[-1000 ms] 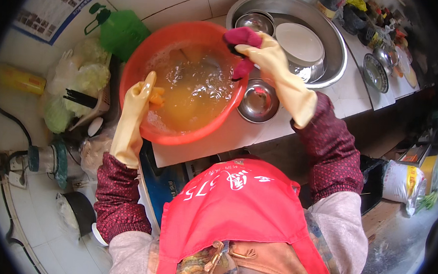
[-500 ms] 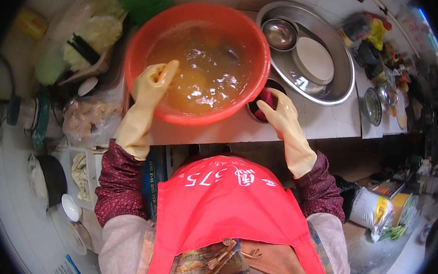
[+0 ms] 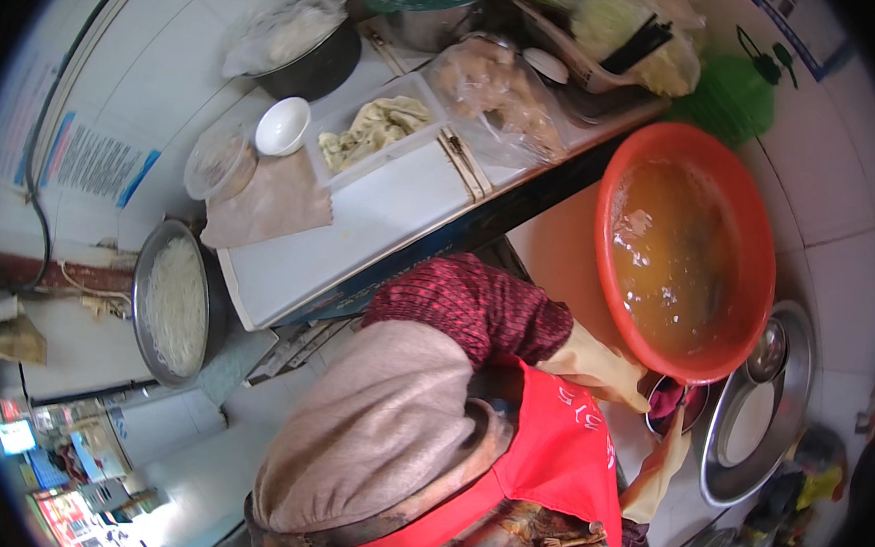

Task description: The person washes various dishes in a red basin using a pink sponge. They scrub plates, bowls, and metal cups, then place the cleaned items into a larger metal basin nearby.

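Note:
My left hand (image 3: pixel 619 382), in a cream rubber glove, reaches below the orange basin (image 3: pixel 607 246) to a small metal bowl (image 3: pixel 698 407) holding dark magenta cloth (image 3: pixel 664 398). My right hand (image 3: pixel 665 448), gloved likewise, is at that bowl's near side. The fingers of both hands are partly hidden, so their grip is unclear. Murky yellow-brown water (image 3: pixel 669 253) fills much of the basin. Beside it, a wide steel pan (image 3: pixel 786 440) holds a white dish (image 3: pixel 749 423) and a metal bowl (image 3: pixel 765 349).
The left counter (image 3: pixel 328 267) carries a container of pale food (image 3: pixel 376 129), a bagged food pile (image 3: pixel 488 96), a white bowl (image 3: pixel 282 127) and a black pot (image 3: pixel 320 66). A large metal tub (image 3: pixel 177 308) stands farther left; a green jug (image 3: pixel 734 101) sits behind the basin.
The view has swung sharply left. My left hand has left the basin's left rim for the small metal bowl, where my right hand earlier brought the magenta cloth down from the rim.

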Tool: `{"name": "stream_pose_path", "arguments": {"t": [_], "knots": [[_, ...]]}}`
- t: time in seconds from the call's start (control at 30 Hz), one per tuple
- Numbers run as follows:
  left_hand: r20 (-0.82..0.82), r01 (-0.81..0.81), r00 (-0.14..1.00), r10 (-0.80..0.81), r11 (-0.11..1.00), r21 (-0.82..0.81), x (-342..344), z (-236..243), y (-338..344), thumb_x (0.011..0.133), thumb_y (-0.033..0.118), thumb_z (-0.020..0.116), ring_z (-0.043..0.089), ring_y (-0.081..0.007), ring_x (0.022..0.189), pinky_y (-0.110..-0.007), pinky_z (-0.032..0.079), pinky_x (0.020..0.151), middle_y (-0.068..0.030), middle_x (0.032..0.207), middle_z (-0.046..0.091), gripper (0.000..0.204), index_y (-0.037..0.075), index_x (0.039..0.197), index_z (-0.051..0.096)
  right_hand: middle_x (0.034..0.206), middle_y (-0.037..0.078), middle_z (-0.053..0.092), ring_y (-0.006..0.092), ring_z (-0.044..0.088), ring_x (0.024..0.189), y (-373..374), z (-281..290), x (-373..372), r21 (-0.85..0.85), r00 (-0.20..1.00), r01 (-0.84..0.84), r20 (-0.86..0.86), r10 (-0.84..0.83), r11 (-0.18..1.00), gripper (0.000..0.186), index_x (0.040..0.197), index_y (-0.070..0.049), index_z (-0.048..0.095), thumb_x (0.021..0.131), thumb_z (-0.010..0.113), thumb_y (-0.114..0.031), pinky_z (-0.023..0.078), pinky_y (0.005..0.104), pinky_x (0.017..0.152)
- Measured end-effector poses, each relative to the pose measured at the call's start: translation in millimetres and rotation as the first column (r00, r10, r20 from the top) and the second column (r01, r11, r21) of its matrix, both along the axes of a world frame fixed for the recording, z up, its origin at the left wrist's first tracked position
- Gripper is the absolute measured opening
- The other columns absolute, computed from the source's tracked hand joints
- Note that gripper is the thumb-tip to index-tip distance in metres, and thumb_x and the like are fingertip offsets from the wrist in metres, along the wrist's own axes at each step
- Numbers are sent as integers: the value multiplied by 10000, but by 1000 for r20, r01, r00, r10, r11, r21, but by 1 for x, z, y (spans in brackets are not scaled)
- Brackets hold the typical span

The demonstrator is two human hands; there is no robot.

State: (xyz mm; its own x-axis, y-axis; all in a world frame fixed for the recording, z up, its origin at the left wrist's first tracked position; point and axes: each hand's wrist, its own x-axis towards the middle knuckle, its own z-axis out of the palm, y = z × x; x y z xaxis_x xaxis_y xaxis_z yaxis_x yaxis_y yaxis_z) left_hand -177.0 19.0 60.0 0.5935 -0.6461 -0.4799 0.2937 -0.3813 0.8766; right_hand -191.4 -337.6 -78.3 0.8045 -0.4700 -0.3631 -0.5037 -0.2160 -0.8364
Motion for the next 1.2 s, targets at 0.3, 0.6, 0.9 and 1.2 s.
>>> {"name": "stream_pose_path", "arguments": {"t": [0.3, 0.6, 0.9, 1.2], "knots": [[-110, -155, 985, 133, 959, -236, 14, -93, -71, 1033, 415, 724, 602, -221, 835, -409, 471, 697, -47, 867, 636, 416, 74, 1260, 652, 1253, 30, 719, 154, 695, 993, -2, 14, -11, 169, 978, -208, 37, 204, 963, 482, 1548, -51, 632, 1080, 681, -159, 610, 339, 886], [252, 13, 964, 88, 927, -374, 21, -55, -92, 994, 345, 724, 683, -259, 836, -464, 511, 702, -115, 904, 719, 362, 82, 1239, 684, 1246, 108, 741, 248, 756, 933, 12, 160, -48, -230, 986, 49, -143, -84, 972, 716, 1670, -156, 505, 1014, 727, -337, 632, 371, 517], [509, -131, 831, 223, 969, -211, 107, -34, 16, 993, 323, 691, 679, -254, 782, -459, 510, 672, -122, 901, 739, 307, 82, 1180, 724, 1128, 66, 753, 149, 685, 848, 107, 137, 97, -166, 948, -279, 109, 298, 946, 512, 1501, -84, 656, 1072, 707, -359, 542, 346, 512], [858, -356, 485, -170, 858, 371, 166, -77, 71, 992, 302, 658, 676, -249, 729, -455, 510, 641, -129, 898, 758, 276, 83, 1122, 765, 1280, 130, 772, 246, 756, 1058, 140, 13, 224, -93, 747, -631, 197, 635, 770, 443, 1425, 17, 664, 1063, 740, -227, 616, 392, 888]]}}
